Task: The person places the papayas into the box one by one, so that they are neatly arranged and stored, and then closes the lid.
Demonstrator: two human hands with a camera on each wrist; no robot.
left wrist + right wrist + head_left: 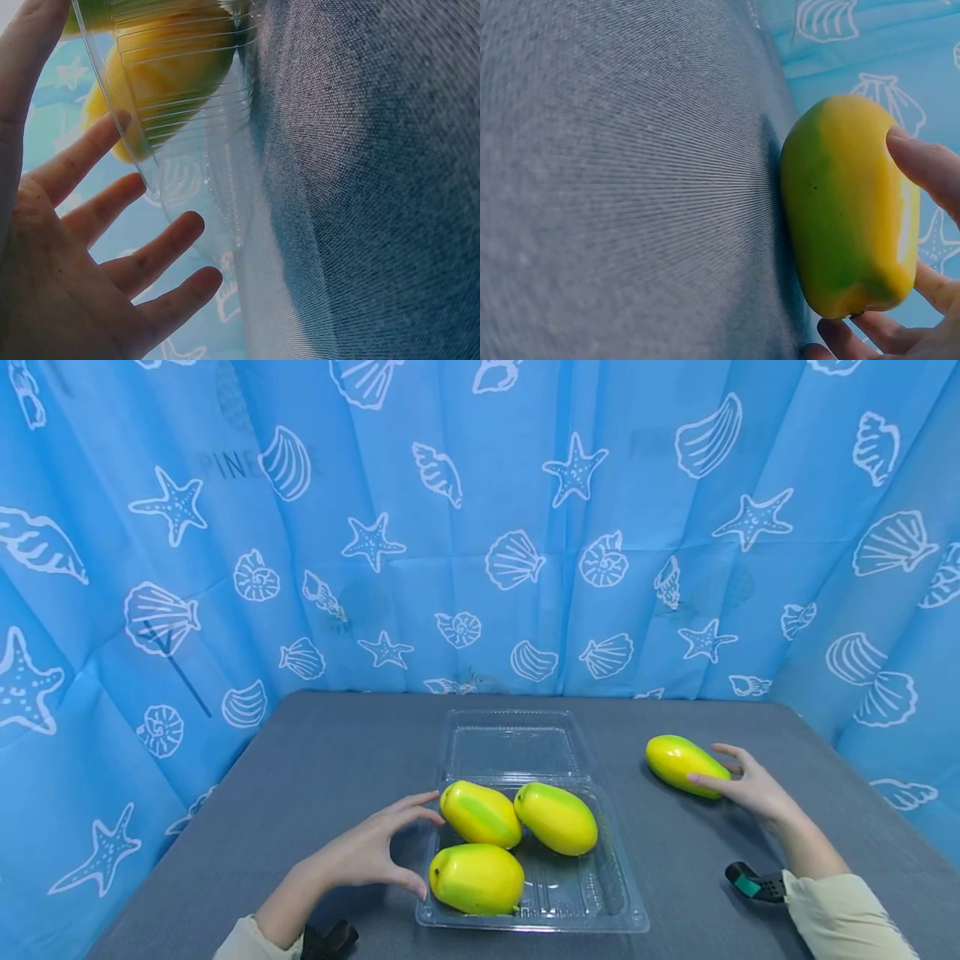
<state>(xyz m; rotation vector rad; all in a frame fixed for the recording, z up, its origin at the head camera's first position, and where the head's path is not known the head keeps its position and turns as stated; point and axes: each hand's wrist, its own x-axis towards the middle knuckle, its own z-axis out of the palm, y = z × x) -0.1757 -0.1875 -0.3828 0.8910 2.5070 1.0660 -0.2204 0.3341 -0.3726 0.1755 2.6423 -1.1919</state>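
Observation:
On the table's right side lies a yellow-green papaya (678, 764). My right hand (750, 785) is spread around its near end, the thumb over its side and the other fingers beyond it. In the right wrist view, the thumb tip overlaps the papaya (847, 202), while fingertips show just past its end; firm contact cannot be made out. An unlidded clear plastic clamshell box (570, 893) holds three more papayas (480, 881), two behind and one in front. My left hand (367, 852) is by the box's left wall, fingers extended and thumb apart, gripping nothing.
The box's raised lid (517, 743) leans back behind its tray. Grey cloth covers the table (337, 752). A blue curtain (465, 543) with white shell and starfish prints hangs behind and beside it. Black wrist devices (753, 883) sit by both sleeves.

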